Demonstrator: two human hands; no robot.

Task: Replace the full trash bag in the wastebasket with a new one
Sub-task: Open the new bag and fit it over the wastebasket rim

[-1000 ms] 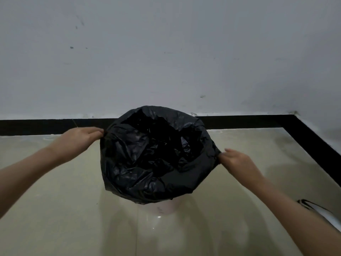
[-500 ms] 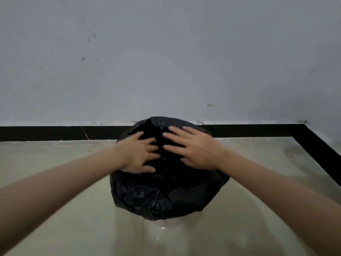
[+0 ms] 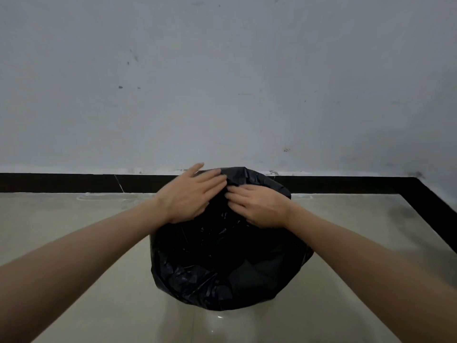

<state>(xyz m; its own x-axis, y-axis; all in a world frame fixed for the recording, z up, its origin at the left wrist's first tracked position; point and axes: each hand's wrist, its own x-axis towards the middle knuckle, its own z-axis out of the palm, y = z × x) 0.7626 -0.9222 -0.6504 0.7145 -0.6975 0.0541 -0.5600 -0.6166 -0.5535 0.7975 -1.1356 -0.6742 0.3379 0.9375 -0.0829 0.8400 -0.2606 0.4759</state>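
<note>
A black trash bag [image 3: 222, 268] covers the mouth of a white wastebasket [image 3: 217, 320], of which only a pale strip shows under the bag's near edge. Both of my hands are at the bag's far rim, close together. My left hand [image 3: 190, 194] lies flat on the plastic with its fingers stretched out and its thumb raised. My right hand [image 3: 257, 206] has its fingers curled into the crumpled plastic just right of the left fingertips. The inside of the basket is hidden.
The wastebasket stands on a glossy beige tiled floor [image 3: 74, 243] close to a grey wall [image 3: 222, 95]. A black baseboard [image 3: 74, 183] runs along the wall and turns the corner at the right [image 3: 435, 209].
One second ago my hands held the bag's left and right sides. They then came together on top, and now both have slid to the far rim, with the right fingers curled.
</note>
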